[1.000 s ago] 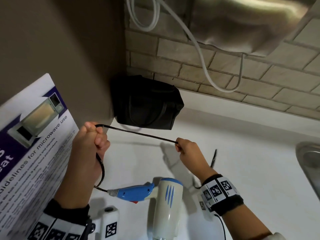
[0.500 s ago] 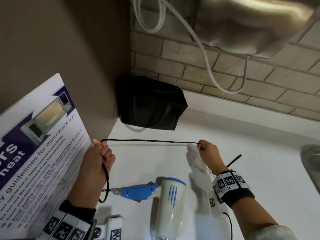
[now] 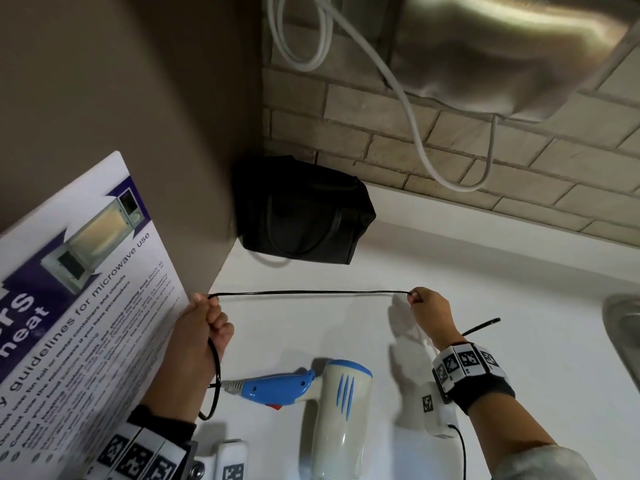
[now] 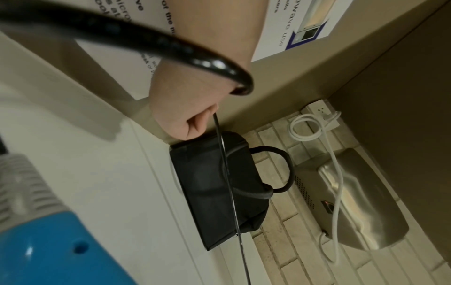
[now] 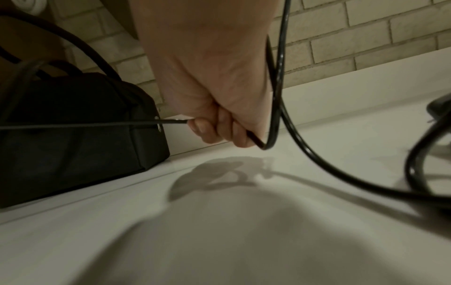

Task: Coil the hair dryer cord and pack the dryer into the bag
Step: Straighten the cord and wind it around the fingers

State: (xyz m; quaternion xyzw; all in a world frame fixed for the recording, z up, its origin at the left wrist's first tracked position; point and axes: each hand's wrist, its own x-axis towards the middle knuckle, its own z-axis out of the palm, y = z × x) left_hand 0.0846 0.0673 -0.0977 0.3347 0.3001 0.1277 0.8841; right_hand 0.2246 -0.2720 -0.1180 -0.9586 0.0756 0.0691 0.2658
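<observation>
A white and blue hair dryer [image 3: 332,407] lies on the white counter [image 3: 519,306], its blue handle [image 4: 48,254] pointing left. Its black cord [image 3: 311,292] runs taut between my two hands above the counter. My left hand [image 3: 204,327] grips the cord near the poster, and a loop hangs from it down to the handle. My right hand [image 3: 426,306] holds the cord [image 5: 97,124] in curled fingers, the rest trailing away to the right over the counter. The black bag [image 3: 301,216] with carry handles stands in the back corner, beyond both hands.
A microwave-use poster [image 3: 79,299] leans on the brown wall at left. A steel hand dryer [image 3: 502,53] with a white cable [image 3: 398,84] hangs on the brick wall above the counter. A sink rim [image 3: 623,327] shows at the right edge.
My right hand has slid rightward along the cord, so the stretch between the hands has grown longer and now lies level. The left hand kept its grip.
</observation>
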